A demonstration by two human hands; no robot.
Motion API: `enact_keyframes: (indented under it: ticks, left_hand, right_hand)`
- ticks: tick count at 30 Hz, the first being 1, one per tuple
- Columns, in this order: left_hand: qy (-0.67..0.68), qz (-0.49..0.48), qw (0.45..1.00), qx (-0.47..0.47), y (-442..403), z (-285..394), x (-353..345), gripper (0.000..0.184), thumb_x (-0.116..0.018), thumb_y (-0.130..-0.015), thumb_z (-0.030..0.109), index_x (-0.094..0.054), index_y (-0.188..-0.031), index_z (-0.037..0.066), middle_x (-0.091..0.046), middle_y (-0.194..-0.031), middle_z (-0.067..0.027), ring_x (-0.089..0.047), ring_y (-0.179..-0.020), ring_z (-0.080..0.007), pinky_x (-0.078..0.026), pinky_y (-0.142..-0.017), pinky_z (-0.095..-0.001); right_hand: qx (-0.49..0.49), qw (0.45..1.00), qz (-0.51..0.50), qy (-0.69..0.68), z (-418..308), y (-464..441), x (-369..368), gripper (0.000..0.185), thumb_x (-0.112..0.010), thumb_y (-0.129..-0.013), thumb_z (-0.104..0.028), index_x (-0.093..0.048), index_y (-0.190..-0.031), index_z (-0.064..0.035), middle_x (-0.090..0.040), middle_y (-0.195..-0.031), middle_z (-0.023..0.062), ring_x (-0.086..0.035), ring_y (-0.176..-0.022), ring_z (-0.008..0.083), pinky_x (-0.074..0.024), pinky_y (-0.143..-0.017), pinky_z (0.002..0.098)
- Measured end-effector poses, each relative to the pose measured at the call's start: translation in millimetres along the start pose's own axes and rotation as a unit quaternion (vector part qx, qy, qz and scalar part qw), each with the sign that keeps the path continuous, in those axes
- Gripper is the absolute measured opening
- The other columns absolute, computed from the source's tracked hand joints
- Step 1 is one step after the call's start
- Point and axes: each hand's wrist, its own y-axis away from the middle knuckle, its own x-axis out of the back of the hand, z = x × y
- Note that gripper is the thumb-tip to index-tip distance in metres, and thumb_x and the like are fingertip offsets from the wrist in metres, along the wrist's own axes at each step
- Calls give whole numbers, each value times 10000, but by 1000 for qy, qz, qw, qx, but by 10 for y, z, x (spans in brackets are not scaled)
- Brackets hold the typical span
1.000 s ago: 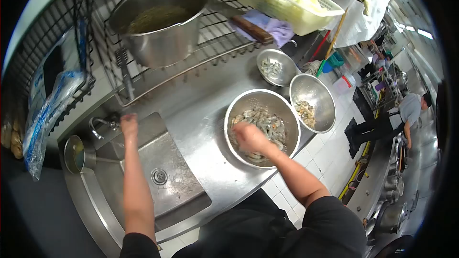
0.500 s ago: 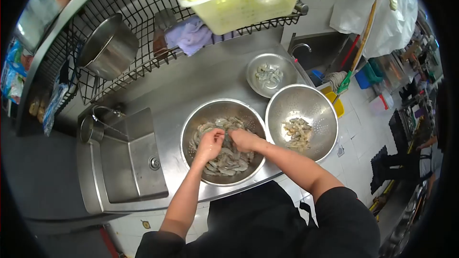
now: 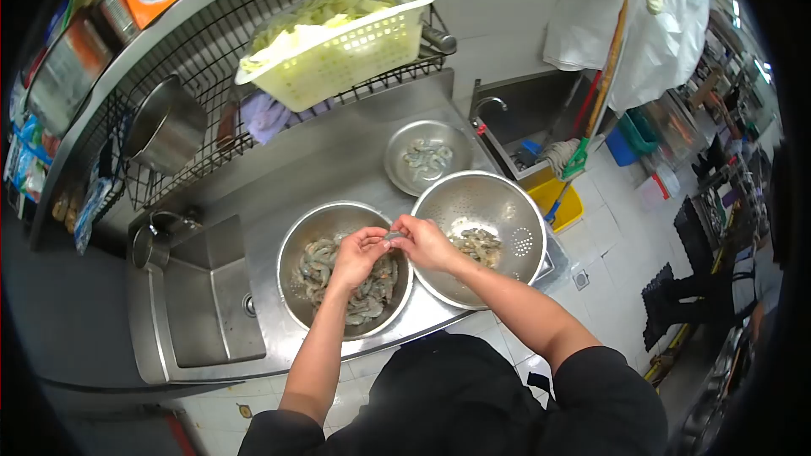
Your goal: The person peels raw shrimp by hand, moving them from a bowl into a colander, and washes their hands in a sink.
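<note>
My left hand [image 3: 356,257] and my right hand [image 3: 424,245] meet above the inner rims of two metal colanders. Pinched between their fingertips is a small grey shrimp [image 3: 393,236], partly covered by the fingers. Below my left hand, the left colander [image 3: 297,245] holds a heap of grey unpeeled shrimp [image 3: 365,301]. The right colander [image 3: 507,207], under my right hand and forearm, has a smaller brownish pile of what look like shells and heads [image 3: 478,247]. Behind them stands a metal bowl [image 3: 399,171] with pale, seemingly peeled shrimp [image 3: 427,158].
On the left is a steel sink [image 3: 207,304] with a faucet [image 3: 173,218]. A wire rack [image 3: 228,42] above the counter carries a basket of cut greens [image 3: 338,59], a metal pot [image 3: 169,131] and a purple cloth [image 3: 265,116]. Far right, another person [image 3: 718,295] is partly visible.
My hands have risen out of the shrimp heap and now hold one shrimp between them, near the colanders' touching rims. The camera view has shifted, moving the counter leftward in the picture.
</note>
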Motion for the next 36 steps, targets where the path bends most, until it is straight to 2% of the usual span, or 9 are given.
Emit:
enact_keyframes:
  ticks: [3, 7, 12, 19, 21, 26, 29, 32, 36]
  left_hand:
    - [-160, 165, 973, -25, -76, 7, -260, 210, -634, -920, 153, -624, -1045, -16, -671, -902, -80, -631, -835, -123, -515, -740, -250]
    - [225, 30, 962, 151, -125, 17, -576, 268, -574, -962, 288, -632, -944, 27, -656, -856, -68, -625, -747, -154, -519, -668, -292]
    - [231, 69, 964, 110, -272, -229, -842, 196, -564, -966, 203, -626, -938, 19, -647, -794, -61, -625, -710, -153, -522, -637, -306]
    - [-76, 62, 991, -95, -231, 104, -1656, 192, -529, -974, 128, -580, -1055, -38, -662, -852, -96, -638, -754, -220, -495, -757, -312]
    - [-329, 162, 888, -277, -287, 170, -1870, 161, -477, -984, 113, -556, -990, -27, -609, -763, -146, -597, -705, -346, -470, -710, -382]
    - [-255, 167, 934, -187, -533, 83, -1950, 206, -464, -983, 169, -528, -943, -22, -513, -682, -198, -503, -650, -463, -424, -651, -477]
    - [-249, 77, 961, -89, -635, -5, -1722, 267, -500, -972, 263, -544, -924, 3, -500, -618, -136, -521, -585, -336, -414, -560, -418]
    - [30, 73, 979, 187, -617, 13, -1569, 263, -515, -978, 333, -562, -932, 79, -410, -610, 46, -428, -545, -77, -379, -518, -234]
    - [281, 76, 942, 165, -497, -122, -1405, 275, -517, -992, 306, -589, -1025, 43, -532, -739, -7, -521, -700, -127, -450, -652, -283]
  right_hand:
    - [10, 994, 87, 68, 47, 135, 84, 176, -649, -866, -107, -567, -970, 9, -674, -820, 194, -648, -744, 391, -499, -634, 446]
    - [104, 963, 65, 238, -9, 343, 126, 82, -604, -808, -81, -575, -855, -20, -623, -800, 149, -636, -787, 356, -518, -657, 448]
    - [224, 939, 24, 262, 110, 494, 509, 306, -654, -807, -177, -584, -1054, -12, -594, -999, 118, -576, -999, 271, -490, -829, 380]
    - [179, 933, -13, 312, 464, 504, 1215, 222, -568, -851, -162, -506, -982, 6, -527, -986, 158, -517, -976, 328, -454, -827, 407]
    - [207, 930, 10, 305, 577, 537, 1271, 138, -522, -855, -126, -483, -909, -5, -506, -926, 154, -511, -913, 320, -453, -814, 415]
    - [209, 942, 17, 263, 704, 592, 1287, 202, -572, -829, -162, -487, -886, 11, -551, -857, 162, -547, -867, 338, -475, -784, 423]
    - [188, 955, -27, 229, 830, 630, 1226, 229, -616, -782, -146, -472, -865, 11, -553, -860, 190, -544, -872, 376, -466, -778, 457]
    - [102, 970, -52, 215, 807, 658, 1241, 226, -560, -886, -229, -520, -886, -6, -580, -851, 174, -560, -858, 344, -461, -790, 466]
    - [127, 917, -27, 376, 760, 721, 1216, 235, -496, -948, -244, -530, -927, -12, -602, -870, 194, -569, -869, 355, -443, -788, 476]
